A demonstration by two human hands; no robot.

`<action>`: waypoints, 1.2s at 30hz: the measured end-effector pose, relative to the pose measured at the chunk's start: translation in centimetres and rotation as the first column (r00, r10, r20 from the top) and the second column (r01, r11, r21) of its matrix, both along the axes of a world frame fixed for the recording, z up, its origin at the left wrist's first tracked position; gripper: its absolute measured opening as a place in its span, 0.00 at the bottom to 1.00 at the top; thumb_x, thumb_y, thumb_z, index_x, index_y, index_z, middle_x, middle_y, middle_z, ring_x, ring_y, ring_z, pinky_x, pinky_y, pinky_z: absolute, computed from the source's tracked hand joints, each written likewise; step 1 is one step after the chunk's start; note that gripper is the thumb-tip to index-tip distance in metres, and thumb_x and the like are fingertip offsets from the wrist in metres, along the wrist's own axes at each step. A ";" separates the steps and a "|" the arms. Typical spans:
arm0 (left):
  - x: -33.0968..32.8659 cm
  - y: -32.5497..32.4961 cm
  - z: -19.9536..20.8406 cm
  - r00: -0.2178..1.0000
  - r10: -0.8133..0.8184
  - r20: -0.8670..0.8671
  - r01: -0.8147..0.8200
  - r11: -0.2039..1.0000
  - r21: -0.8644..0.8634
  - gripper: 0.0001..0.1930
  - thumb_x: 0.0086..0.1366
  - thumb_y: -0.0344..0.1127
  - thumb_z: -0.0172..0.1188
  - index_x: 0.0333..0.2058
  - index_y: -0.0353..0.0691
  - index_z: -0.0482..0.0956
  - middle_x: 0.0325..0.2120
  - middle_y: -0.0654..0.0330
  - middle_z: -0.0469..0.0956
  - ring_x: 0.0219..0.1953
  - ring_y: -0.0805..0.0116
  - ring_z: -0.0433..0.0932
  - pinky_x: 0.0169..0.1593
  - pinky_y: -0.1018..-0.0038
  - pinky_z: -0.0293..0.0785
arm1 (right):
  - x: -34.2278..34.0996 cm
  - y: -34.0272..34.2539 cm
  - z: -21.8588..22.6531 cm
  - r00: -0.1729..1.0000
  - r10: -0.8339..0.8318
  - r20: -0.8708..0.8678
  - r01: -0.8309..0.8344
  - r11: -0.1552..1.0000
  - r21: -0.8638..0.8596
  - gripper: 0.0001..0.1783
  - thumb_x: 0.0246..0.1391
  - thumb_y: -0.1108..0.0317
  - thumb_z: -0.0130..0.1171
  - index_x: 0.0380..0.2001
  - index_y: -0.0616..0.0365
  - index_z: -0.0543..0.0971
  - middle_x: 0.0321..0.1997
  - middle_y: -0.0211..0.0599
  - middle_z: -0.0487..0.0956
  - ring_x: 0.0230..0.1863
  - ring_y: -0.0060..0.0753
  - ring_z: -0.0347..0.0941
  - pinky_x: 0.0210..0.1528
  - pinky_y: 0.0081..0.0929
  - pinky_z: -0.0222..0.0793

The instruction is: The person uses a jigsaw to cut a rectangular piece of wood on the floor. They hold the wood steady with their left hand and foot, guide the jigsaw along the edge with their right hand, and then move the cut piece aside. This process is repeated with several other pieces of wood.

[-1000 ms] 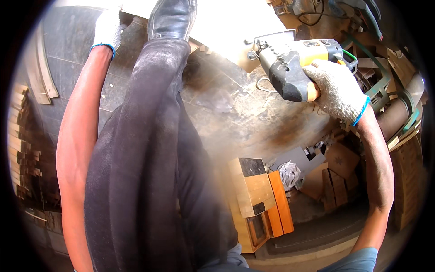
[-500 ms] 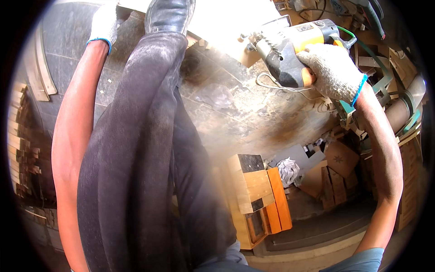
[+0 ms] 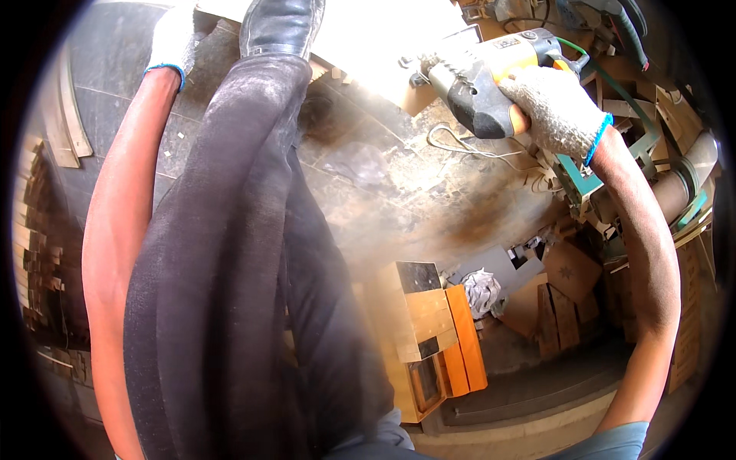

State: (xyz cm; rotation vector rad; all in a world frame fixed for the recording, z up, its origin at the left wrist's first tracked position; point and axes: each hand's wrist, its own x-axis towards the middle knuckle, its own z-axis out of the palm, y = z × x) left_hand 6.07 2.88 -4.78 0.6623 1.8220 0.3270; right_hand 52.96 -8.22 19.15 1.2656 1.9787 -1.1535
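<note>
My right hand, in a white knit glove with a blue cuff, is wrapped round the handle of a corded power tool. The tool has a yellow, grey and black body; its exact kind is unclear. Its front end meets a glare-whitened board at the top. On the board's near side rests my black leather shoe. My left hand, gloved alike, reaches to the left end of the board. Glare and the frame's edge hide its fingers, so its grip does not show.
A green cord trails from the tool, and a pale looped cord lies on the dusty floor. Wooden boxes stand near my legs. Cardboard and scraps lie right; wood strips lie left.
The whole view has shifted slightly left. The tool and my right hand sit a little farther up and left in the picture. My grip on the tool is unchanged.
</note>
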 end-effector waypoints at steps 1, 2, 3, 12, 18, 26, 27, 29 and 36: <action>0.4 0.3 0.5 0.999 0.003 -0.033 -0.003 1.000 -0.012 0.34 0.71 0.60 0.59 0.60 0.34 0.75 0.56 0.53 0.78 0.55 0.62 0.79 0.57 0.64 0.78 | 0.1 0.0 -0.1 1.000 -0.002 -0.010 0.002 1.000 0.008 0.14 0.50 0.75 0.63 0.42 0.56 0.83 0.41 0.47 0.84 0.46 0.50 0.82 0.48 0.41 0.77; 0.2 0.4 0.5 0.999 -0.002 -0.043 0.001 1.000 -0.007 0.35 0.71 0.61 0.59 0.60 0.33 0.76 0.55 0.52 0.78 0.55 0.62 0.80 0.57 0.65 0.78 | 0.2 -0.2 -0.2 1.000 -0.003 -0.017 0.003 1.000 0.012 0.14 0.50 0.75 0.63 0.42 0.56 0.83 0.41 0.47 0.84 0.46 0.50 0.82 0.47 0.41 0.77; -2.3 0.3 -1.2 0.999 -0.017 0.030 0.015 0.998 0.055 0.35 0.71 0.61 0.59 0.60 0.33 0.76 0.55 0.52 0.78 0.55 0.62 0.80 0.57 0.65 0.78 | -0.4 0.4 0.1 0.996 0.088 -0.022 -0.087 0.995 0.038 0.13 0.50 0.75 0.63 0.42 0.56 0.83 0.40 0.47 0.84 0.46 0.50 0.82 0.47 0.41 0.77; -3.6 -0.5 -2.4 0.987 -0.056 0.148 0.039 0.993 0.116 0.35 0.71 0.61 0.58 0.61 0.34 0.74 0.56 0.52 0.78 0.55 0.61 0.80 0.57 0.64 0.78 | -1.4 0.7 0.6 0.984 0.176 0.013 -0.176 0.984 -0.010 0.08 0.60 0.75 0.61 0.43 0.57 0.83 0.41 0.43 0.84 0.44 0.43 0.82 0.46 0.33 0.78; -3.2 -0.6 -1.6 0.988 -0.052 0.145 0.036 0.993 0.110 0.35 0.71 0.61 0.58 0.62 0.34 0.74 0.56 0.52 0.78 0.56 0.60 0.80 0.57 0.63 0.78 | -1.9 0.6 0.3 0.998 0.043 0.050 -0.037 0.991 -0.126 0.08 0.60 0.73 0.62 0.42 0.57 0.83 0.40 0.42 0.84 0.44 0.43 0.82 0.46 0.36 0.78; -2.7 -0.6 -1.0 0.989 -0.049 0.142 0.034 0.994 0.107 0.35 0.72 0.60 0.57 0.62 0.34 0.73 0.56 0.52 0.78 0.56 0.60 0.80 0.58 0.62 0.77 | -2.2 0.7 0.5 0.986 0.164 -0.009 -0.164 0.985 -0.054 0.14 0.48 0.75 0.66 0.41 0.57 0.81 0.37 0.46 0.83 0.44 0.51 0.81 0.48 0.40 0.77; -2.6 -0.7 -0.9 0.988 -0.049 0.145 0.033 0.994 0.107 0.35 0.72 0.60 0.57 0.62 0.34 0.73 0.56 0.52 0.78 0.56 0.59 0.80 0.58 0.62 0.77 | -2.2 0.5 0.5 0.988 0.151 -0.006 -0.151 0.987 -0.056 0.15 0.47 0.75 0.66 0.41 0.57 0.81 0.38 0.45 0.83 0.44 0.50 0.81 0.48 0.40 0.77; -2.5 -0.8 -0.7 0.989 -0.048 0.143 0.033 0.994 0.104 0.35 0.72 0.60 0.57 0.62 0.35 0.73 0.56 0.52 0.78 0.56 0.59 0.80 0.58 0.62 0.77 | -2.1 -0.1 0.3 0.991 0.134 -0.011 -0.135 0.989 -0.053 0.16 0.47 0.75 0.66 0.42 0.56 0.81 0.38 0.45 0.83 0.45 0.50 0.81 0.49 0.40 0.77; -2.3 -0.5 -0.3 0.988 -0.053 0.142 0.039 0.994 0.103 0.34 0.72 0.60 0.57 0.63 0.35 0.72 0.56 0.52 0.78 0.56 0.59 0.80 0.58 0.61 0.77 | -1.8 -2.1 0.2 0.999 0.021 0.048 -0.017 0.997 -0.075 0.19 0.47 0.73 0.67 0.45 0.56 0.80 0.41 0.46 0.83 0.47 0.51 0.81 0.50 0.42 0.76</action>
